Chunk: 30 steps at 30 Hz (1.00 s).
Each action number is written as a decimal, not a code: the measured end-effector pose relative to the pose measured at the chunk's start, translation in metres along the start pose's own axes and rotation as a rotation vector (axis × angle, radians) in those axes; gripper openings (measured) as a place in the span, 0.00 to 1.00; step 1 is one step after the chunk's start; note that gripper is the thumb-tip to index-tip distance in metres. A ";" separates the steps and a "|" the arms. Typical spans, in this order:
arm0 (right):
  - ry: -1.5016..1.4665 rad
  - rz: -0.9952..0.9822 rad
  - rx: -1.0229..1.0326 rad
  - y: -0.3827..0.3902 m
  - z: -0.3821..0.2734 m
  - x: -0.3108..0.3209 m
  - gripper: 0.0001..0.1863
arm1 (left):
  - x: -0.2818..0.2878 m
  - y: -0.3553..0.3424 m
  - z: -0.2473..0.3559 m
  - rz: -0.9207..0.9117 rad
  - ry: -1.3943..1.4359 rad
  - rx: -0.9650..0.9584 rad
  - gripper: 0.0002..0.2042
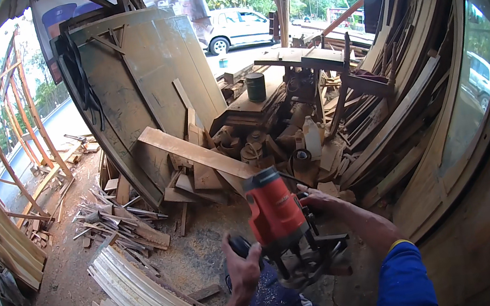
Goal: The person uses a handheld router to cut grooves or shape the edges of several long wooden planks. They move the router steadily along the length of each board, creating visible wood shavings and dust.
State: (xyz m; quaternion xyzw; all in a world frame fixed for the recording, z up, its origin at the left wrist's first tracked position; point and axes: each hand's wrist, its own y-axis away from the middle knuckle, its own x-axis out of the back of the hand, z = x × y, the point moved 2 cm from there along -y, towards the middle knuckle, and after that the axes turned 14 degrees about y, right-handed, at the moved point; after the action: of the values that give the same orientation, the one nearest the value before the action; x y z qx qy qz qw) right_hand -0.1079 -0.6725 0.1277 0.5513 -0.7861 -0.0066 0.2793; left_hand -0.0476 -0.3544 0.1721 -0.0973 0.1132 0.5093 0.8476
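Note:
A red and black plunge router is held in the air in front of me, its black base and posts hanging below the red motor housing. My left hand is closed on a black knob at the router's left side, thumb on top. My right hand grips the router's far right side, fingers partly hidden by the tool. My dark trouser leg, dusted with wood chips, shows beneath the router.
Leaning panels stand behind a loose board and cluttered bench. Stacked planks line the right, beside a glazed wooden door. Slats and offcuts lie on the dusty floor at left. A white car stands outside.

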 end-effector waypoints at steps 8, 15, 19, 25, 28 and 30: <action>-0.854 0.368 0.427 0.036 -0.061 -0.072 0.31 | -0.006 -0.002 0.146 -0.335 -0.788 -0.562 0.43; -0.907 0.370 0.698 0.017 -0.107 -0.168 0.23 | 0.117 0.037 0.099 0.204 -0.730 -0.772 0.36; -0.552 0.214 0.677 0.002 -0.118 -0.222 0.19 | 0.166 0.060 0.076 0.457 -0.384 -0.567 0.31; -0.171 0.082 0.570 -0.036 -0.119 -0.325 0.21 | 0.260 0.087 0.027 0.656 -0.130 -0.443 0.29; -0.236 -0.048 0.592 -0.036 -0.144 -0.358 0.14 | 0.317 0.097 0.003 0.744 -0.379 -0.477 0.27; -0.276 -0.082 0.584 -0.044 -0.145 -0.361 0.16 | 0.315 0.089 0.003 0.788 -0.403 -0.393 0.26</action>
State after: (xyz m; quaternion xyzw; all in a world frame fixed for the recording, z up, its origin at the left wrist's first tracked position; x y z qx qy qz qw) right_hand 0.0801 -0.3325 0.0797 0.6332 -0.7625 0.1332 -0.0005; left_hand 0.0174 -0.0476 0.0788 -0.1044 -0.1234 0.8119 0.5610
